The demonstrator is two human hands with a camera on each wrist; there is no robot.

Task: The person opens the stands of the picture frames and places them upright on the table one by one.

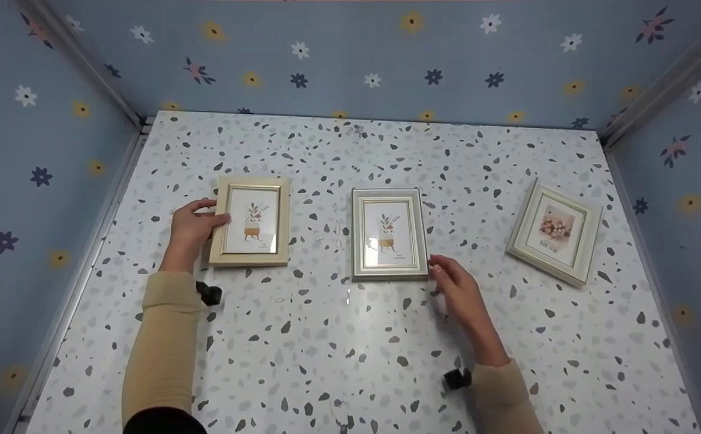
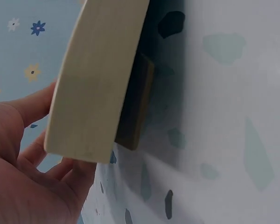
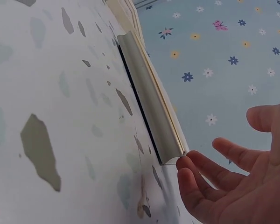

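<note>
In the head view, my left hand (image 1: 190, 228) grips the left edge of a cream picture frame (image 1: 254, 220) with a plant print, thumb over the front border. The left wrist view shows the frame's side (image 2: 91, 84) raised a little off the surface, a backing piece behind it. My right hand (image 1: 460, 293) is at the lower right corner of a silver-grey picture frame (image 1: 386, 235) with a similar print. In the right wrist view, loosely bent fingertips (image 3: 185, 163) meet that frame's corner, while the thumb stands apart. This frame appears to lie flat.
A third, pale picture frame (image 1: 556, 232) with a flower photo lies tilted at the right. White speckled tabletop (image 1: 326, 337) spreads beneath everything. Blue floral panels (image 1: 350, 54) enclose the back and both sides. Black pieces (image 1: 458, 378) show beside both wrists.
</note>
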